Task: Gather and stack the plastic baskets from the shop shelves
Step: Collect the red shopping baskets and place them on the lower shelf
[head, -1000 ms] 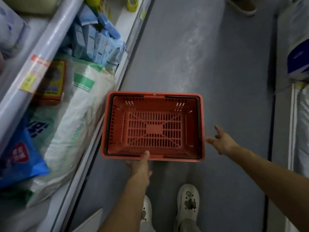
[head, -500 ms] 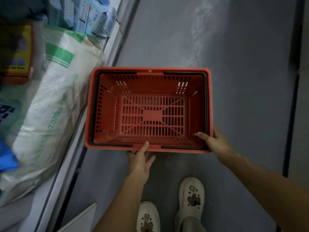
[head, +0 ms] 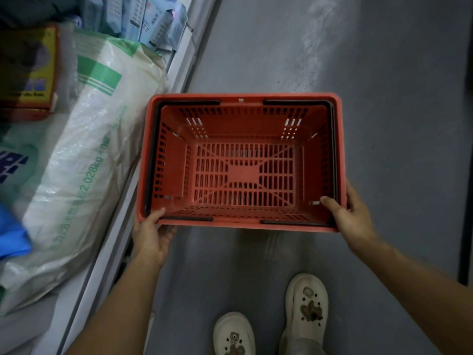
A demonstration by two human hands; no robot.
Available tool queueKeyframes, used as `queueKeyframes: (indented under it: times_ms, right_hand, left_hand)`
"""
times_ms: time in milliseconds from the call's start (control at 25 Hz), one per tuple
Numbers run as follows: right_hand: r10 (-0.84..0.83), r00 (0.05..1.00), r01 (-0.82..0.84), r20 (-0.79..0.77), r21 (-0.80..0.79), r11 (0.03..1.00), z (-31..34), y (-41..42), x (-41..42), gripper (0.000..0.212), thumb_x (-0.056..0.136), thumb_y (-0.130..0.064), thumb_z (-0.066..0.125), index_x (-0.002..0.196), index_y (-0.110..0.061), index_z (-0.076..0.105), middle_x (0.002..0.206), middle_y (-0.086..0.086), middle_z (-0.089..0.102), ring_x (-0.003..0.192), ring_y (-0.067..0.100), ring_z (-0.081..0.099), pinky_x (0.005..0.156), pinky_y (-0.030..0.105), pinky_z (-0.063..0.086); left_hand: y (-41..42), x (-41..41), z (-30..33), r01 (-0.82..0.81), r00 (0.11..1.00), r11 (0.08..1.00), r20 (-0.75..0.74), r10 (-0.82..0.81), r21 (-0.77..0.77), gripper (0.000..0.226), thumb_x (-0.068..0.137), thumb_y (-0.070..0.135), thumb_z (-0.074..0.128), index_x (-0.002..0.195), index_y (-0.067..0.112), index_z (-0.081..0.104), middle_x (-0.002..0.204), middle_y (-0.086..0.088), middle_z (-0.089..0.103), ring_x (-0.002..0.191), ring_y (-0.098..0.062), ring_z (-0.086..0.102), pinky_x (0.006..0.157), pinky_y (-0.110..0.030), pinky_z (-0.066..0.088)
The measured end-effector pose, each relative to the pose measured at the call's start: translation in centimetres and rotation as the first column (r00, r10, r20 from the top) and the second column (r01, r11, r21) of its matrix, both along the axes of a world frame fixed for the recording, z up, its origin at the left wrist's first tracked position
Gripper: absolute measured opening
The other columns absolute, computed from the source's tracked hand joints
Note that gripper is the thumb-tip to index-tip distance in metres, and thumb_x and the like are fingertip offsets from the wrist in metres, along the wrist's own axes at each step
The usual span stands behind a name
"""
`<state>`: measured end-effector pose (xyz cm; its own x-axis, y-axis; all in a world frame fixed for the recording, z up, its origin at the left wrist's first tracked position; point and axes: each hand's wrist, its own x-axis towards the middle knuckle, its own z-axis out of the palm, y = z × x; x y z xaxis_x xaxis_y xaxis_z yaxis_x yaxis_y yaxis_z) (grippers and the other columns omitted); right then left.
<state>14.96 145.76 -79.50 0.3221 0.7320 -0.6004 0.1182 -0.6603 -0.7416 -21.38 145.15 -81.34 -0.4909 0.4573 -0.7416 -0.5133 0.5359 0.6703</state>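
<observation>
A red plastic basket (head: 243, 172) with a slotted floor and black handles folded along its rim is held level above the grey aisle floor, empty inside. My left hand (head: 151, 234) grips its near left corner, thumb over the rim. My right hand (head: 350, 216) grips the near right corner, thumb inside the rim. No other baskets are in view.
A low shelf (head: 107, 252) runs along the left, holding a large white sack with green print (head: 84, 160), blue cartons (head: 151, 19) and a yellow box (head: 28, 70). The basket's left edge overhangs the shelf lip. My white shoes (head: 304, 308) stand on the floor below. A dark strip (head: 464, 201) borders the right.
My right hand reached in and took the basket's near right corner. My left hand slid from the middle of the near rim to the left corner. The basket now sits closer to me.
</observation>
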Motion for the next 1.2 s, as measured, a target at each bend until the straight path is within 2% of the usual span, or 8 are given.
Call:
queueKeyframes:
  times_ms: [240,440,600,720,840,1040,1120,1200]
  right_hand:
    - [-0.152,0.988,0.152,0.022,-0.009,0.988,2.7,0.8,1.1,0.062,0.088,0.002,0.059,0.141,-0.03,0.049,0.109,-0.004,0.065,0.098,0.013,0.065,0.099,0.038,0.049]
    - [-0.312,0.95,0.308,-0.029,-0.098,0.946,9.4,-0.3,3.4,0.065,0.082,0.002,0.057,0.135,-0.036,0.055,0.132,0.002,0.062,0.115,0.028,0.061,0.098,0.057,0.049]
    - [-0.379,0.923,0.372,-0.065,-0.104,0.923,17.4,-3.6,5.0,0.059,0.083,0.0,0.059,0.128,-0.039,0.057,0.122,0.005,0.065,0.1,0.025,0.064,0.091,0.052,0.052]
    - [-0.435,0.897,0.429,-0.077,-0.084,0.9,23.1,-6.9,5.9,0.057,0.085,0.001,0.059,0.133,-0.03,0.058,0.117,0.007,0.065,0.093,0.024,0.063,0.086,0.046,0.054]
    - [-0.497,0.862,0.497,-0.098,-0.023,0.867,28.8,-10.5,6.0,0.058,0.085,0.003,0.058,0.135,-0.028,0.056,0.113,0.007,0.067,0.083,0.018,0.064,0.071,0.036,0.054]
    - [-0.635,0.762,0.646,-0.124,0.085,0.758,38.7,-17.3,5.3,0.06,0.082,0.002,0.059,0.133,-0.031,0.058,0.111,0.008,0.067,0.075,0.016,0.06,0.059,0.029,0.051]
    - [-0.696,0.706,0.709,-0.136,0.135,0.692,41.9,-20.8,5.1,0.06,0.079,0.0,0.061,0.123,-0.041,0.063,0.114,0.005,0.068,0.083,0.019,0.063,0.065,0.032,0.052]
    - [-0.75,0.636,0.771,-0.181,0.163,0.615,44.6,-24.2,5.0,0.059,0.075,0.0,0.062,0.107,-0.049,0.068,0.116,0.001,0.069,0.102,0.028,0.064,0.085,0.044,0.054]
  left_hand:
    - [0.6,1.7,4.9,0.139,0.987,0.99,-0.081,-0.137,0.023,0.052,0.089,0.005,0.064,0.137,0.024,0.053,0.115,0.001,0.067,0.105,-0.024,0.065,0.092,-0.051,0.054]
    - [1.4,4.0,10.8,0.175,0.976,0.978,-0.113,-0.187,-0.111,0.051,0.09,0.013,0.065,0.138,0.021,0.049,0.121,-0.006,0.06,0.082,-0.018,0.061,0.079,-0.046,0.054]
    - [-0.5,5.5,16.5,0.211,0.97,0.957,-0.081,-0.23,-0.2,0.054,0.089,0.019,0.068,0.139,0.026,0.049,0.122,-0.009,0.06,0.075,-0.022,0.06,0.078,-0.047,0.054]
    - [-1.9,6.7,22.0,0.26,0.957,0.952,-0.084,-0.276,-0.163,0.047,0.09,0.019,0.066,0.134,0.027,0.054,0.116,-0.01,0.063,0.077,-0.025,0.062,0.076,-0.043,0.054]
    - [-2.2,7.6,28.1,0.337,0.932,0.937,-0.108,-0.346,-0.092,0.043,0.089,0.019,0.066,0.131,0.027,0.056,0.114,-0.012,0.064,0.087,-0.031,0.063,0.068,-0.038,0.054]
    - [-2.0,8.9,39.0,0.535,0.841,0.844,-0.122,-0.528,0.037,0.047,0.09,0.018,0.065,0.135,0.025,0.053,0.117,-0.012,0.065,0.098,-0.035,0.065,0.068,-0.038,0.054]
    - [-2.5,9.7,43.0,0.604,0.795,0.793,-0.129,-0.593,0.082,0.047,0.089,0.019,0.067,0.134,0.025,0.054,0.123,-0.014,0.066,0.106,-0.038,0.067,0.073,-0.04,0.056]
    - [-3.0,11.0,46.1,0.656,0.755,0.744,-0.14,-0.641,0.127,0.048,0.089,0.018,0.067,0.135,0.025,0.054,0.125,-0.016,0.066,0.108,-0.041,0.067,0.078,-0.043,0.057]
